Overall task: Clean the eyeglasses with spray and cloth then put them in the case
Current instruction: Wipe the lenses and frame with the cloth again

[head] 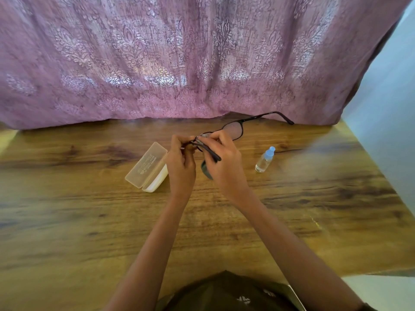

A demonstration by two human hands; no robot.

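Observation:
Dark-framed eyeglasses [234, 129] are held above the wooden table [89, 221], one temple arm stretched out to the right. My left hand [181, 163] pinches the frame's left end. My right hand [224, 160] grips the frame near the left lens, with a grey cloth [206, 169] bunched under its fingers. The left lens is hidden by both hands. A translucent glasses case [147, 168] lies open on the table just left of my left hand. A small clear spray bottle [265, 160] with a blue cap stands to the right of my right hand.
A pink patterned curtain [202, 59] hangs along the table's far edge. A pale wall [386, 108] borders the table on the right. My dark shirt [224, 292] shows at the bottom edge.

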